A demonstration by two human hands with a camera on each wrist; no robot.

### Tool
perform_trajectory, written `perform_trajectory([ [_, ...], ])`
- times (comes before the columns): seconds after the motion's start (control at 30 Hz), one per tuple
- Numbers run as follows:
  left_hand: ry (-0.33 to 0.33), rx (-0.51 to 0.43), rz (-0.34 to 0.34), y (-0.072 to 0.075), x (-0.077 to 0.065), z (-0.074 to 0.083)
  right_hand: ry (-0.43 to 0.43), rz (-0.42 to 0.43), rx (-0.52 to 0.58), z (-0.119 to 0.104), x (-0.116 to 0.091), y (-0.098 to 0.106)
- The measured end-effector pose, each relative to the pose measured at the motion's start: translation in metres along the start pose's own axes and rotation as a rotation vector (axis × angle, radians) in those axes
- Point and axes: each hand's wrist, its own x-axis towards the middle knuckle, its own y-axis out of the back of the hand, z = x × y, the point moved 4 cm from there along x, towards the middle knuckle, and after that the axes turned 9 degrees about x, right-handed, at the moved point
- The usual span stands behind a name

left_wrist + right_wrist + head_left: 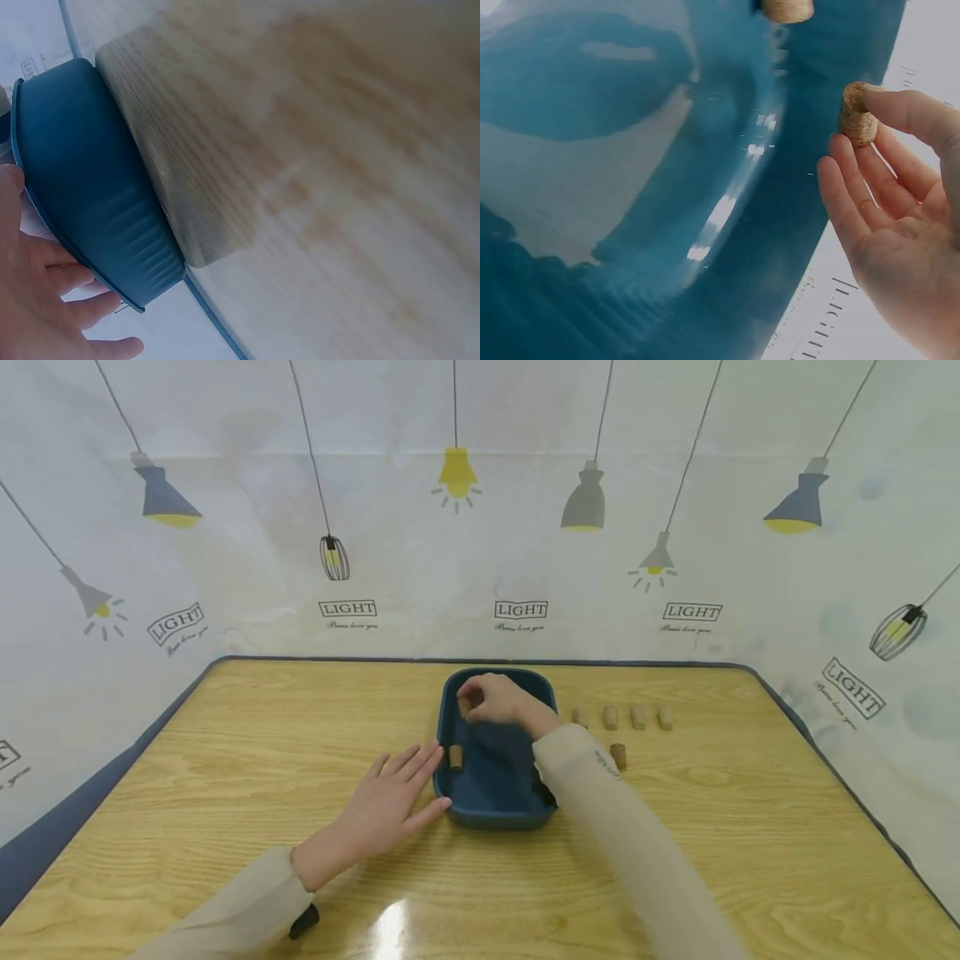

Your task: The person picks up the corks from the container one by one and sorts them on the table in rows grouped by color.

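My right hand (495, 697) is over the far left part of a dark blue tray (495, 820). It pinches a cork (857, 120) between thumb and fingers, and in the head view the hand partly covers this cork. Another cork (456, 757) stands inside the tray along its left wall; only its end shows at the top of the right wrist view. My left hand (386, 806) lies spread at the tray's near left side, its fairly straight fingers touching the rim. The left wrist view shows that hand (45, 292) beside the tray's ribbed outer wall (90, 180).
Right of the tray, several corks (637, 717) form a row on the wooden table (750, 827). A darker cork (617, 755) stands nearer, beside the right sleeve (600, 793). A printed backdrop (405, 543) rises behind the table and along both sides.
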Motion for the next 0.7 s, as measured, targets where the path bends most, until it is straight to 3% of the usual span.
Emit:
perform_trajectory([
  [0.3,0.0,0.01,0.0,-0.002,-0.001,-0.001,0.083,-0.037,0.059,-0.014,-0.008,0.016],
  [0.7,-0.002,0.022,0.01,-0.003,0.0,0.0,0.144,-0.059,-0.023,-0.011,-0.031,0.032],
])
